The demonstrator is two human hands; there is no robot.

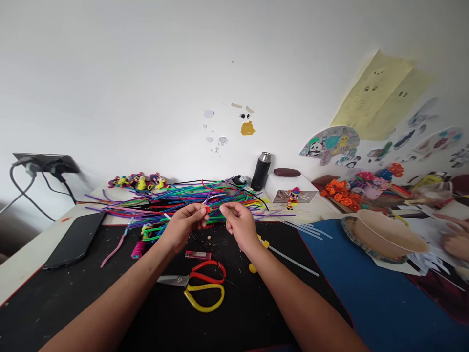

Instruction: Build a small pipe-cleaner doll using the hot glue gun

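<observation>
So the left hand [188,221] has a small red piece [208,209] pinched up in its fingertips, right hand [239,222] is just beside it, fingers closed together. Big messy pile of colourful pipe cleaners [183,198] behind them, and red-and-yellow-handled scissors [196,284] plus a pink lighter [198,255] on the black mat [161,325] below

Both bare forearms reach up from the lower corners. The left hand [186,224] and right hand [241,226] nearly meet mid-frame, fingers pinched
</observation>
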